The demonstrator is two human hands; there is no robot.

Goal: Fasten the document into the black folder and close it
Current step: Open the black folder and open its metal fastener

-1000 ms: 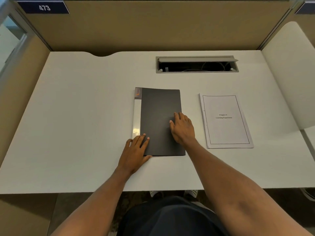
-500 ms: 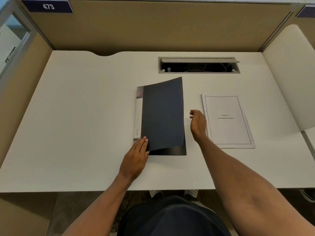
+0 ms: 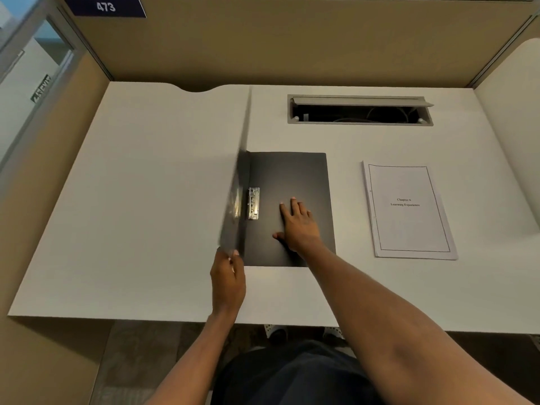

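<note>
The right hand (image 3: 298,226) lies flat, fingers spread, palm down on the inner back panel of the black folder (image 3: 292,176) at frame centre. The left hand (image 3: 228,276) pinches the lower corner of the front cover (image 3: 238,200), which stands nearly upright on the spine and appears motion-blurred. A metal clip (image 3: 253,203) sits just left of the right hand, long axis running toward the top of the frame. The document (image 3: 407,210), a white stapled sheaf titled "Chapter 6", lies flat on the desk (image 3: 146,200), apart from the folder, to the right. Its long axis parallels the clip. The right hand is nearer to it.
</note>
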